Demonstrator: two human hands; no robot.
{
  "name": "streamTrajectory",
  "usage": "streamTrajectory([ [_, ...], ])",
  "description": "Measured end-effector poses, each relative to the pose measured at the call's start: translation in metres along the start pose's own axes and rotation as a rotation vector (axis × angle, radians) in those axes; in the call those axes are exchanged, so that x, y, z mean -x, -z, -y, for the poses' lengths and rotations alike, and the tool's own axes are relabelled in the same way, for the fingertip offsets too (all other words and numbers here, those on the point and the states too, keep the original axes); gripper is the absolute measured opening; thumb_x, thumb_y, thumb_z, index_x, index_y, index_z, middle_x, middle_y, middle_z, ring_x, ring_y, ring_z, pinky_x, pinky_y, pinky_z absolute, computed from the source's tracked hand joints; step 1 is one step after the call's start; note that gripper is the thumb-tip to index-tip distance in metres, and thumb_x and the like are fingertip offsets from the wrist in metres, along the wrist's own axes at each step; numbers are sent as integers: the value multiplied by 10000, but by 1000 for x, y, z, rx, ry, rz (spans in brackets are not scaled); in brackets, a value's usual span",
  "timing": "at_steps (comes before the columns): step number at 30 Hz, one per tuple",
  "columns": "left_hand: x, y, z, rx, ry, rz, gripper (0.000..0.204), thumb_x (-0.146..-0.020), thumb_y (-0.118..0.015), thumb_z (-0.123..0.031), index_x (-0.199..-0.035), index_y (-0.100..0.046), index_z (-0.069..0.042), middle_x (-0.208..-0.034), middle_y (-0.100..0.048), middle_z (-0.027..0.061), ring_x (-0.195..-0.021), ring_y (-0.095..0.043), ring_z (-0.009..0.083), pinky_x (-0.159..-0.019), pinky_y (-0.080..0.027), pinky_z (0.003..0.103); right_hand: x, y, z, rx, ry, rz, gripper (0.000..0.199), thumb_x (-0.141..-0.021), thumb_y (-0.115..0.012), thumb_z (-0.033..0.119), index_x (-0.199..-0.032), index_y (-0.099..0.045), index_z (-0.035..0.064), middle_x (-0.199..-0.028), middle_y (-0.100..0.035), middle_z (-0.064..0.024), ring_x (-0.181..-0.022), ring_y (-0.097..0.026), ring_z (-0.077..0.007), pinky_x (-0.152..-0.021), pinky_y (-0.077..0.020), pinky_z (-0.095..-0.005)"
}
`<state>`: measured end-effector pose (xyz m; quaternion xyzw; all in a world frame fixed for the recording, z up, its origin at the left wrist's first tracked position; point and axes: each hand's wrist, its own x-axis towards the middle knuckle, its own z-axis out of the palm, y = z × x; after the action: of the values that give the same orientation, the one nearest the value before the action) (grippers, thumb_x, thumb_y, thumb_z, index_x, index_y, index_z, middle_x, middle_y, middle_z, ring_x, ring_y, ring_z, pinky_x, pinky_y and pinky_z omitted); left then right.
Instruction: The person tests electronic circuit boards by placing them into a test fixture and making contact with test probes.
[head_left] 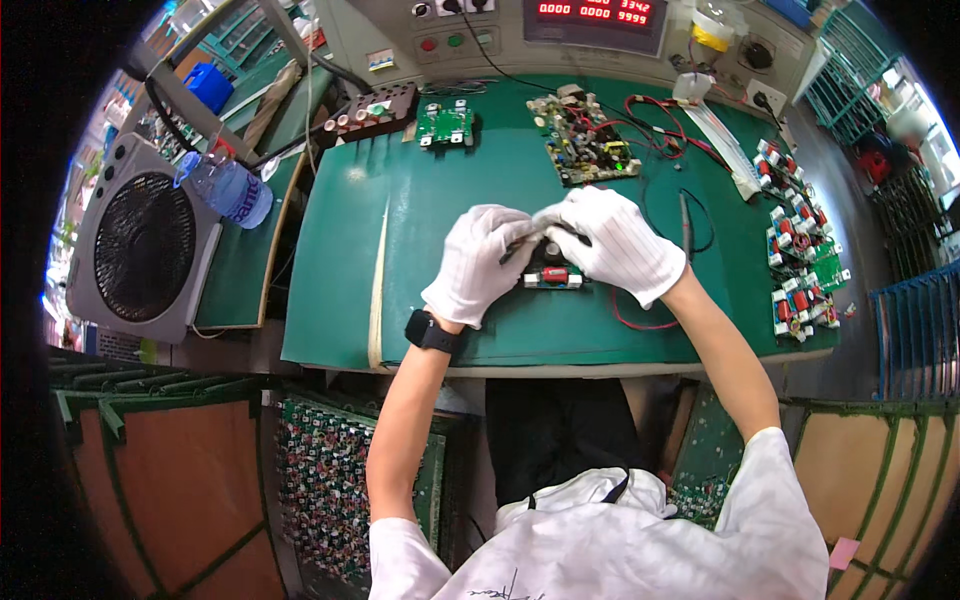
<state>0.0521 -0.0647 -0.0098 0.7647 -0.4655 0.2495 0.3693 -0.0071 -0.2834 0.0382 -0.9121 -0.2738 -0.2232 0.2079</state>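
Both my hands wear white gloves and meet over a small circuit board (553,277) with a red part and white blocks, near the middle of the green bench. My left hand (478,262) is closed at the board's upper left, with a thin dark piece (514,246) at its fingertips. From the right, my right hand (622,245) pinches beside a similar dark piece (570,235). The gloves hide much of what the fingers grip, so its kind cannot be made out. A red wire (640,325) loops out beneath my right hand.
A large populated circuit board (583,135) and a green board (446,124) lie farther back. Several small boards (800,250) line the right edge. A fan (145,235) and water bottle (230,190) are at left. A red-digit meter (597,18) faces the bench; a black cable (705,220) lies right.
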Motion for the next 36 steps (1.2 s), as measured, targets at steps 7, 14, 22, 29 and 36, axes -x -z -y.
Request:
streamTrajectory([
  [7,-2,-4,-6,-26,-45,2,234,-769,-816,-43,-990,-762,-99,-1002,-737,67,-931,-697,277,-818,-580,387,-1,-1,-8,262,204,18,191,-834,-772,306,-929,-722,149,-833,-630,-37,-841,-651,-227,-821,-492,-403],
  [14,-3,1,-4,20,-34,12,194,-789,-812,-45,-970,-764,-95,-1008,-751,63,-924,-705,260,-801,-582,371,24,44,-45,214,118,-26,162,-805,-813,249,-903,-739,144,-837,-688,-34,-873,-677,-241,-854,-509,-396],
  [22,6,10,-1,406,323,-61,528,-848,-566,-12,-1376,-585,-11,-1261,-671,201,-1184,-662,336,-1047,-494,413,49,67,-20,85,-18,177,376,-804,-831,318,-1088,-722,96,-1085,-690,-120,-1043,-663,-323,-984,-513,-436],
  [29,15,2,12,235,458,-157,562,-814,-493,77,-1355,-605,-29,-1234,-695,183,-1163,-681,302,-1044,-505,398,-1,11,14,83,-115,437,1017,-732,-829,562,-1481,-428,4,-1211,-636,-202,-1106,-634,-385,-934,-529,-473],
  [36,42,41,-6,161,549,-89,620,-796,-534,43,-1409,-557,-44,-1288,-673,179,-1246,-634,330,-1088,-481,414,-9,2,-1,-158,-228,397,957,-747,-813,379,-1525,-397,8,-1247,-636,-213,-1112,-651,-330,-952,-543,-426],
])
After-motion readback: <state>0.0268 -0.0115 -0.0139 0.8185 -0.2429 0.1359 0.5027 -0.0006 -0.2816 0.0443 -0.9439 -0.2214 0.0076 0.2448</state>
